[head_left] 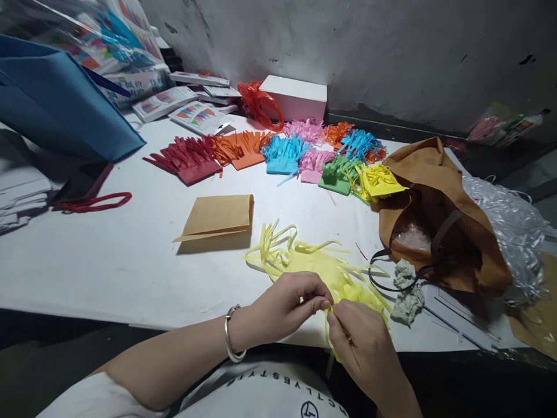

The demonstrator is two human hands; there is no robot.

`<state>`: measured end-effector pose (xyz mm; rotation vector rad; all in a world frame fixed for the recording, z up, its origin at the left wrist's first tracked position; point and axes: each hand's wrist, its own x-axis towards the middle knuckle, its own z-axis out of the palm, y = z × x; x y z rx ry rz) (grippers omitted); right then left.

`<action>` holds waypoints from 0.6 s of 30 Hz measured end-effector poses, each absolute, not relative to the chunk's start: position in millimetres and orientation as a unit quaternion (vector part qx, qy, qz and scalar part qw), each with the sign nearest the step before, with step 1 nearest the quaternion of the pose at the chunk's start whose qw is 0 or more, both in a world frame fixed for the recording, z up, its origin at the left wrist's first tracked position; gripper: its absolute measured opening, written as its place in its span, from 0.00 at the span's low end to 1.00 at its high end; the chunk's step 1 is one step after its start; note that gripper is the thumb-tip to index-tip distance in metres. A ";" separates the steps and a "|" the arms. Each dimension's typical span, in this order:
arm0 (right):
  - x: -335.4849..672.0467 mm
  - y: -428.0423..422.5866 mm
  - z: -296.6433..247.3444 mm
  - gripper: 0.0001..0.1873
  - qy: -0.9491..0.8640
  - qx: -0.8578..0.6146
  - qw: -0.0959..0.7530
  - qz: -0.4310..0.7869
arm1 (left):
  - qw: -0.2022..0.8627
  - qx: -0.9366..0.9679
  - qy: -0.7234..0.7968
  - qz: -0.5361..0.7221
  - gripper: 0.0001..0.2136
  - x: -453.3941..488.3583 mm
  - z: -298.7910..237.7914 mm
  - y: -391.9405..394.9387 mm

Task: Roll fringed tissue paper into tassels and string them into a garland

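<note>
At the table's near edge, a pale yellow sheet of paper cut into fringe strips (313, 264) lies in front of me. My left hand (285, 305), with a silver bangle on the wrist, pinches one of its strips. My right hand (363, 342) meets it fingertip to fingertip and grips the same yellow strip, which hangs down over the table edge. Both hands are closed.
A folded brown paper (217, 216) lies left of centre. A row of fringed papers runs along the back: red (187, 159), orange (243, 148), blue (282, 155), pink, green, yellow (378, 181). A brown bag (435, 197) and silver shreds (509, 232) are at right, a blue bag (56, 104) at left.
</note>
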<state>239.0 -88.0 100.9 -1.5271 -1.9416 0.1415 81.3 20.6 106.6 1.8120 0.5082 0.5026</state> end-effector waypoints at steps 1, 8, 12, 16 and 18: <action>238.5 -88.4 100.7 0.16 -0.739 -0.587 0.328 0.052 | 0.559 0.771 0.218 0.212 0.09 81.1 106.2 20.1; 239.4 -93.4 97.6 0.05 -0.692 -0.614 0.367 0.094 | 0.552 0.770 0.208 0.243 0.07 80.0 107.1 21.4; 239.3 -96.2 92.9 0.07 -0.685 -0.602 0.398 0.100 | 0.572 0.758 0.190 0.251 0.06 81.7 104.8 20.0; 238.2 -96.6 89.0 0.06 -0.670 -0.603 0.413 0.131 | 0.627 0.700 0.240 0.244 0.03 83.3 98.0 17.3; 238.1 -96.0 88.2 0.06 -0.663 -0.599 0.421 0.156 | 0.665 0.661 0.257 0.234 0.03 83.5 95.8 17.0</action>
